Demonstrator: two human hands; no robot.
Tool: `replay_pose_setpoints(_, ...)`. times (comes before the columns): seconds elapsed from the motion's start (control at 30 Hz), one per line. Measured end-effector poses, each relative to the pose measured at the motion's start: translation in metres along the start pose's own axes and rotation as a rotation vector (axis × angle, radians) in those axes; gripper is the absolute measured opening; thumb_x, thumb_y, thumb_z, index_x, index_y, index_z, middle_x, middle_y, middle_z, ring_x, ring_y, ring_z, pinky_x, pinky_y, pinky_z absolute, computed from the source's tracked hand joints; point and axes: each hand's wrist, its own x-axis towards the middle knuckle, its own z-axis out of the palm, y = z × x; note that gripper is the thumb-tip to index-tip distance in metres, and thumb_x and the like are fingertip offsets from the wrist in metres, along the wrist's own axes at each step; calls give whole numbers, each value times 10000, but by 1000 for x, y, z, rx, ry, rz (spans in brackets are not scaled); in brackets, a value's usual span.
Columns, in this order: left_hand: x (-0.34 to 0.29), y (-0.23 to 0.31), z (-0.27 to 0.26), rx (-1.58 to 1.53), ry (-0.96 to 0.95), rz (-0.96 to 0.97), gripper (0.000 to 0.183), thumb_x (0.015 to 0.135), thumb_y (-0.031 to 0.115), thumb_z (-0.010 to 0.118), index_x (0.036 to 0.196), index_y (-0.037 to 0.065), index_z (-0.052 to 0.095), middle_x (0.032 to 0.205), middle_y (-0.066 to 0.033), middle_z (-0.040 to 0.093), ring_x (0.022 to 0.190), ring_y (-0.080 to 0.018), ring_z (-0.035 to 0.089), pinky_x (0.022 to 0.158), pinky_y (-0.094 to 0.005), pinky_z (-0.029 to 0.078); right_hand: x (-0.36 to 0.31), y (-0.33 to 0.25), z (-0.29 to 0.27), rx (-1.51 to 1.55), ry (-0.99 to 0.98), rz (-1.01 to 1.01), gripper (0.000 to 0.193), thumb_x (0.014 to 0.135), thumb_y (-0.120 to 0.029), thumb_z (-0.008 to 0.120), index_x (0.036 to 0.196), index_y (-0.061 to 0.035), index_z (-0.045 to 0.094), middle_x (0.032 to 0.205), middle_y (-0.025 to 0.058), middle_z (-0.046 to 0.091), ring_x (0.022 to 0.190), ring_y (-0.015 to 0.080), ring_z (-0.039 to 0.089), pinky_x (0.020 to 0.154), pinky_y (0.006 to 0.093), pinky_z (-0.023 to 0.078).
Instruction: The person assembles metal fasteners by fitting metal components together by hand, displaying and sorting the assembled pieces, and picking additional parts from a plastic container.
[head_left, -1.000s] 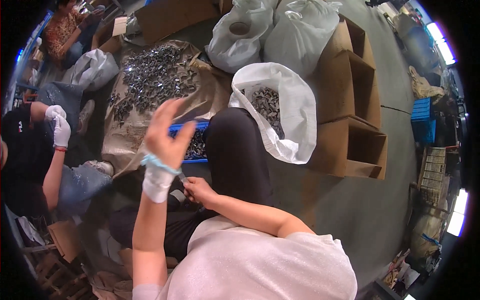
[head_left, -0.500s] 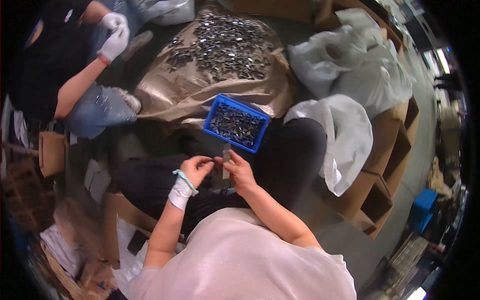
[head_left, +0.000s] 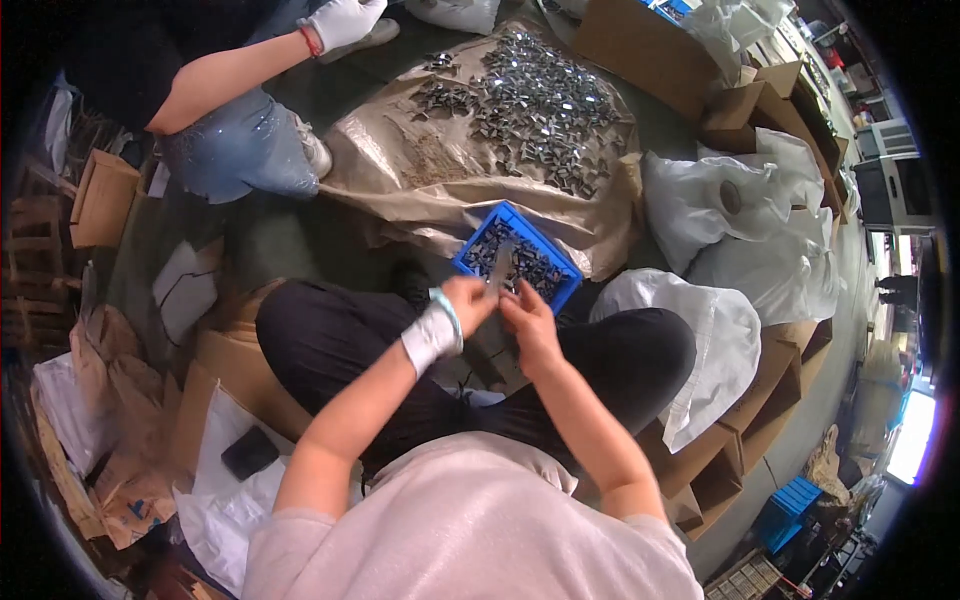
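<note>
My left hand (head_left: pixel 466 302), with a white wrap and pale blue band at the wrist, is closed on the lower end of a thin flat greyish strip (head_left: pixel 502 262), slightly blurred. Close beside it, my right hand (head_left: pixel 530 318) has its fingers pinched together near the strip; what lies between them is too small to make out. Both hands are at the near edge of a blue plastic bin (head_left: pixel 556 246), which holds many small dark metal clip-like pieces (head_left: pixel 530 264). The strip stands up in front of these pieces.
Beyond the bin, a brown woven sack (head_left: pixel 400 150) bears a heap of similar metal pieces (head_left: pixel 550 100). At upper left is a co-worker's white-gloved hand (head_left: pixel 345 20). White plastic sacks (head_left: pixel 690 340) and cardboard boxes (head_left: pixel 745 410) stand at right; more cardboard (head_left: pixel 240 375) lies at left.
The strip has passed from my right hand to my left. Both hands have moved to the bin's near edge. The view has shifted, and the co-worker's gloved hands appear farther up.
</note>
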Motion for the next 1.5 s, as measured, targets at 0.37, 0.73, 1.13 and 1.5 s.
replay_pose_setpoints(0.37,184,-153,-66,721,233,-432,270,719,272,609,831,27,630,854,-188,615,852,-329,585,768,-387,456,37,-112,-30,-315,-208,-51,293,800,-78,515,1067,45,528,790,65,616,693,110,566,628,222,451)
replay_pose_setpoints(0.73,255,-208,-70,717,86,-597,387,740,365,589,1000,79,598,1062,-150,558,1048,-287,480,873,-399,397,27,-137,-22,-655,-420,-126,282,812,-95,549,1075,-6,498,692,87,566,607,157,561,575,279,455)
replay_pose_setpoints(1.13,188,-120,-107,854,-27,-325,471,701,310,636,1096,79,526,1158,-214,453,1020,-367,487,889,-392,404,13,-130,-15,-1033,-393,-437,252,753,-161,564,970,-35,540,717,148,597,693,321,588,607,407,459)
replay_pose_setpoints(1.5,49,32,-152,1277,-249,-231,443,723,320,629,1111,137,517,1282,-121,367,1225,-293,295,941,-595,256,-57,-162,23,-1840,-91,-927,264,717,-177,587,934,-35,536,793,117,593,846,287,568,943,615,216)
